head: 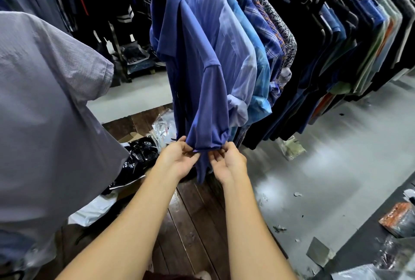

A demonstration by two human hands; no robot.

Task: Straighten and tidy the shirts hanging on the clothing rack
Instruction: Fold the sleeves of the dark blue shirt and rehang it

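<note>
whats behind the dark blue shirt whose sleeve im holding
Right behind the dark blue shirt hangs a pale blue striped shirt, then a turquoise shirt and a plaid shirt. Only their shoulders and sleeves show; their fronts are covered.

Grey glossy floor point(336, 156), dark wooden planks point(193, 223), scattered plastic wrappers point(162, 125)

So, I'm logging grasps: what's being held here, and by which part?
The blue shirt, by its sleeve hem: the left hand pinches one end, the right hand the other.
</note>
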